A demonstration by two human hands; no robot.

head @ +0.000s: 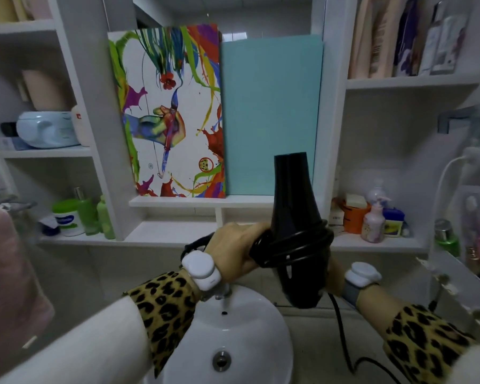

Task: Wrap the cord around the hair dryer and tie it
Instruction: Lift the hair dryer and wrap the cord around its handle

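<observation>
Head view: you hold the hair dryer (294,231) upright over the sink (233,328), nozzle up. Your left hand (234,249) is closed on the handle and the bunched cord (297,245) loops. Your right hand (333,275) sits behind the body; I cannot tell its grip. The loops look loose, and the free cord trails near right. Slack there could let the coils slide off before tying.

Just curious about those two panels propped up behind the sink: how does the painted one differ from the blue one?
The painted panel is white with many-coloured splashes and a hand holding a brush; the turquoise panel is one plain colour. The painted one stands left and leans slightly; the turquoise one stands right, partly behind the hair dryer. Both are tall rectangles resting on the same white shelf.
</observation>
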